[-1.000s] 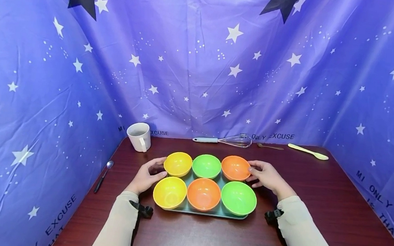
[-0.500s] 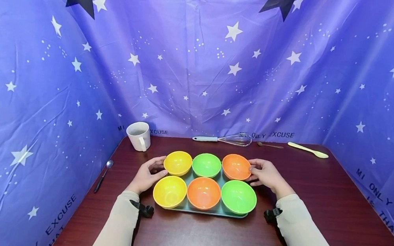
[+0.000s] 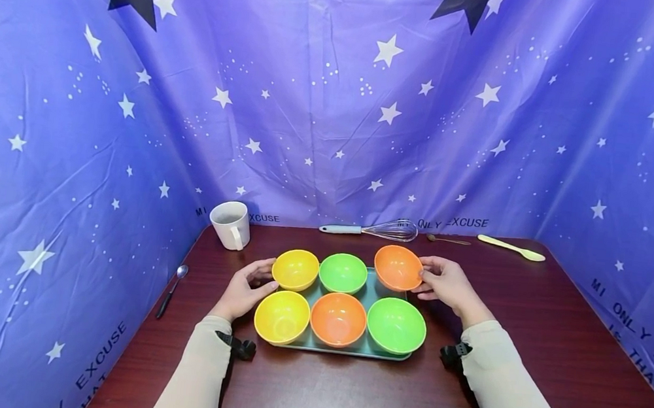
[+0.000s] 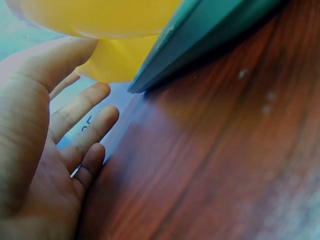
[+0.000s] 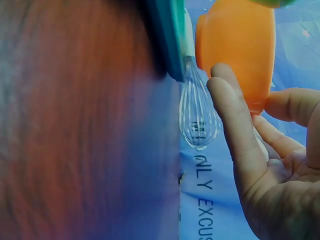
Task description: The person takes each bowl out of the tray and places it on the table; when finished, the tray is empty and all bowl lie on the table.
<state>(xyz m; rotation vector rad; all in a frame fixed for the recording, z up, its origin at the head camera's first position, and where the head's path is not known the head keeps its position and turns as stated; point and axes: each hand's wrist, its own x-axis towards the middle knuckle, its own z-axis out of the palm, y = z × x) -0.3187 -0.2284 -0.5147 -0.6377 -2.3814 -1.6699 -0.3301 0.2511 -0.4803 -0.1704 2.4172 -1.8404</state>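
Observation:
In the head view, my right hand (image 3: 450, 287) pinches the rim of an orange bowl (image 3: 398, 267), which is tilted and raised off the far right of a teal tray (image 3: 339, 351). The right wrist view shows thumb and fingers either side of the orange bowl (image 5: 239, 47). My left hand (image 3: 244, 289) is beside the far yellow bowl (image 3: 295, 269); its thumb and fingers look relaxed, the thumb by the bowl (image 4: 120, 60). Also on the tray sit a far green bowl (image 3: 343, 273) and a near row of yellow (image 3: 282, 318), orange (image 3: 338, 321) and green (image 3: 396, 326) bowls.
Behind the tray lie a whisk (image 3: 368, 230), a small brownish spoon-like utensil (image 3: 447, 240) and a pale yellow spoon (image 3: 510, 248). A white mug (image 3: 230, 225) stands at the back left, with a dark-handled spoon (image 3: 172, 291) nearer. Starry cloth (image 3: 337, 100) walls the table.
The far right orange bowl has risen from the tray, tilting and shifting back and slightly right with my right hand. The left hand has stayed in place.

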